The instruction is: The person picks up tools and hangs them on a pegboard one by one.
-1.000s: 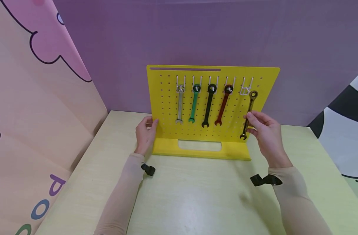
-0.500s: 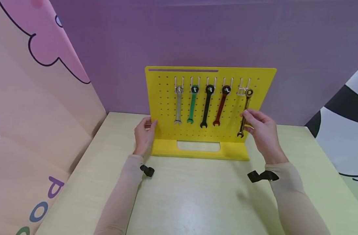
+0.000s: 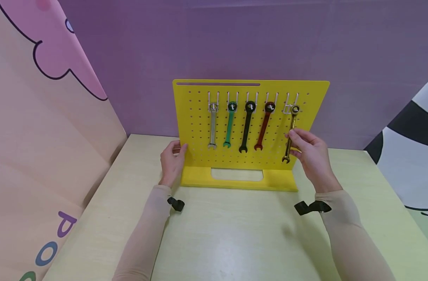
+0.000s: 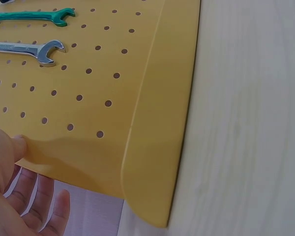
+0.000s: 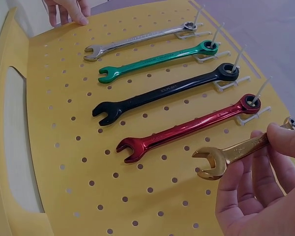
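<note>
A yellow pegboard (image 3: 197, 176) stands upright on its foot. The left hand (image 3: 172, 163) grips its left edge, thumb on the front face and fingers behind. In the right hand (image 3: 311, 159) a gold combination wrench (image 3: 292, 123) is pinched mid-shaft, ring end up and open jaw down. Its ring overlaps the rightmost white hook (image 3: 286, 108) in the head view; whether the ring is over the hook tip cannot be told. To its left hang a red wrench (image 3: 264, 128), a black wrench (image 3: 247, 128), a green wrench (image 3: 229, 127) and a silver wrench (image 3: 213, 127), each on a hook.
The pegboard stands toward the back of a pale wooden table (image 3: 214, 230). Behind it rises a purple backdrop (image 3: 235, 39). A printed panel (image 3: 52, 117) borders the left side. The board's foot has a long cut-out slot.
The right hand has brought the gold wrench slightly left and up, so its ring now lies over the rightmost hook. The left hand keeps its grip on the board's edge.
</note>
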A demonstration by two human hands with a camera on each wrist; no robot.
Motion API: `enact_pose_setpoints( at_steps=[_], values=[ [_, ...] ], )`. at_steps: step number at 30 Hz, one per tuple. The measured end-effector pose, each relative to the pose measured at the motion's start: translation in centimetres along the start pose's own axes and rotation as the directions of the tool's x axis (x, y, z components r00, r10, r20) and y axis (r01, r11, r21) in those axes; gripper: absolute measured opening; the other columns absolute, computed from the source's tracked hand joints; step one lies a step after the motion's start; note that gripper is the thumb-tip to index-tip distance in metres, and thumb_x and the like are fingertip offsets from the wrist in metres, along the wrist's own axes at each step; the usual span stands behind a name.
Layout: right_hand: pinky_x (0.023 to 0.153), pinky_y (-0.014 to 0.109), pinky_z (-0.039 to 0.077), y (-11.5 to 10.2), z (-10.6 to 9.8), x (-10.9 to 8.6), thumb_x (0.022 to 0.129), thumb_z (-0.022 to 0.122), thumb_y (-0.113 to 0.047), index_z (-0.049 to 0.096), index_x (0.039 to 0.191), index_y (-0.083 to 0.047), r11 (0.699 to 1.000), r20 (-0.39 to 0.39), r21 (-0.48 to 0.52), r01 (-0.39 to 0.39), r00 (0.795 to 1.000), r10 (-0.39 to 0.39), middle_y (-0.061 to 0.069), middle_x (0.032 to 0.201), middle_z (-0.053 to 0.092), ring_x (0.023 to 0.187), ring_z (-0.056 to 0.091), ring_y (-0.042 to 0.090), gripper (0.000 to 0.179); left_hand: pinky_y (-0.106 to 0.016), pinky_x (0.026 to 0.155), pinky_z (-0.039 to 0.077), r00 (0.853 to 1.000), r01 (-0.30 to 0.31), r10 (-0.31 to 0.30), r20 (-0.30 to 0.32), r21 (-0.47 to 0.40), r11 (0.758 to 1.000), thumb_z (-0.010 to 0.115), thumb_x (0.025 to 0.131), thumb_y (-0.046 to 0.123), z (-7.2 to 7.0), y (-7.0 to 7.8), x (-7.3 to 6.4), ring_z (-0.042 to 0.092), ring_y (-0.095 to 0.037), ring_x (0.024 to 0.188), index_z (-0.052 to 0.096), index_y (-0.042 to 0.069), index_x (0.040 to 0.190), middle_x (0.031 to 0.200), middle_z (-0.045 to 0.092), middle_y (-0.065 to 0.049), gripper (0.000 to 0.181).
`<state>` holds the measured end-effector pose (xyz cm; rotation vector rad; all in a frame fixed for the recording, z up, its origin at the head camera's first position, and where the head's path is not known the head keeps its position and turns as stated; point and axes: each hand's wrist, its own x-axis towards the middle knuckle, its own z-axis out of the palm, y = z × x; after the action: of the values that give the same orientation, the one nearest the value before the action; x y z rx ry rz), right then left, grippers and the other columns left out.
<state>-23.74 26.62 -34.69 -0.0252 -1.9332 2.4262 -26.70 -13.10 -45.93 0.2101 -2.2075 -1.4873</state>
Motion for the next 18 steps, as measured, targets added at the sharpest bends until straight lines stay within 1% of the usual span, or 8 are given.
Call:
enact_pose_setpoints(
  at_steps=[4, 6, 8, 11, 13, 15, 18],
  values=[
    [0.075, 0.018, 0.056, 0.01, -0.04, 0.17, 0.096, 0.079, -0.033, 0.068, 0.132, -0.009, 1.0, -0.003, -0.021, -0.008, 1.0, 0.008, -0.011, 0.106, 0.076, 0.091, 0.066, 0.01, 0.045, -0.046, 0.094, 0.06, 1.0, -0.001, 0.001, 0.001, -0.001, 1.0, 0.071, 0.104, 0.028, 0.04, -0.02, -0.01, 0.07, -0.033, 0.108, 0.074, 0.009, 0.123, 0.115, 0.074, -0.014, 0.027],
    [0.075, 0.017, 0.056, 0.02, -0.01, 0.26, 0.096, 0.079, -0.034, 0.067, 0.132, -0.01, 1.0, -0.008, -0.026, -0.012, 1.0, 0.012, -0.011, 0.107, 0.075, 0.091, 0.065, 0.01, 0.045, -0.047, 0.094, 0.061, 1.0, -0.001, 0.001, 0.004, -0.001, 1.0, 0.071, 0.104, 0.028, 0.01, -0.01, 0.01, 0.07, -0.032, 0.108, 0.073, 0.009, 0.124, 0.116, 0.074, -0.014, 0.027],
    [0.075, 0.017, 0.056, 0.05, 0.01, 0.38, 0.095, 0.079, -0.034, 0.068, 0.129, -0.012, 1.0, -0.012, -0.026, -0.016, 1.0, 0.016, -0.011, 0.108, 0.075, 0.091, 0.065, 0.01, 0.042, -0.047, 0.094, 0.061, 1.0, -0.002, 0.002, 0.006, 0.0, 1.0, 0.071, 0.104, 0.028, -0.01, -0.01, 0.03, 0.07, -0.032, 0.108, 0.073, 0.009, 0.124, 0.116, 0.074, -0.014, 0.028],
    [0.076, 0.018, 0.056, 0.11, 0.05, 0.58, 0.096, 0.079, -0.033, 0.071, 0.123, -0.017, 1.0, -0.015, -0.02, -0.02, 1.0, 0.02, -0.012, 0.107, 0.075, 0.092, 0.064, 0.01, 0.032, -0.047, 0.095, 0.061, 1.0, -0.001, 0.001, 0.008, 0.001, 1.0, 0.071, 0.105, 0.028, -0.03, -0.03, 0.05, 0.07, -0.032, 0.108, 0.073, 0.009, 0.124, 0.116, 0.074, -0.014, 0.028],
    [0.075, 0.019, 0.056, 0.16, 0.07, 0.74, 0.096, 0.079, -0.032, 0.071, 0.122, -0.017, 1.0, -0.013, -0.016, -0.022, 1.0, 0.022, -0.012, 0.107, 0.075, 0.092, 0.065, 0.009, 0.031, -0.047, 0.095, 0.061, 1.0, -0.001, 0.001, 0.008, 0.0, 1.0, 0.071, 0.104, 0.028, -0.03, -0.03, 0.05, 0.07, -0.032, 0.108, 0.073, 0.009, 0.124, 0.116, 0.074, -0.014, 0.028],
    [0.075, 0.019, 0.056, 0.18, 0.12, 0.86, 0.096, 0.079, -0.033, 0.07, 0.125, -0.015, 0.999, -0.015, -0.021, -0.026, 1.0, 0.026, -0.013, 0.108, 0.075, 0.092, 0.064, 0.009, 0.035, -0.047, 0.094, 0.061, 1.0, 0.003, -0.002, 0.008, -0.001, 1.0, 0.071, 0.104, 0.029, -0.02, -0.07, 0.06, 0.07, -0.032, 0.108, 0.073, 0.009, 0.124, 0.116, 0.074, -0.014, 0.028],
    [0.076, 0.019, 0.056, 0.19, 0.12, 1.03, 0.094, 0.08, -0.036, 0.068, 0.132, -0.011, 0.999, -0.023, -0.027, -0.035, 0.999, 0.034, -0.012, 0.11, 0.073, 0.094, 0.063, 0.01, 0.047, -0.047, 0.095, 0.061, 1.0, 0.007, -0.007, 0.011, 0.0, 1.0, 0.071, 0.104, 0.029, 0.0, -0.06, 0.04, 0.07, -0.032, 0.108, 0.073, 0.008, 0.124, 0.116, 0.074, -0.014, 0.029]
  ],
)
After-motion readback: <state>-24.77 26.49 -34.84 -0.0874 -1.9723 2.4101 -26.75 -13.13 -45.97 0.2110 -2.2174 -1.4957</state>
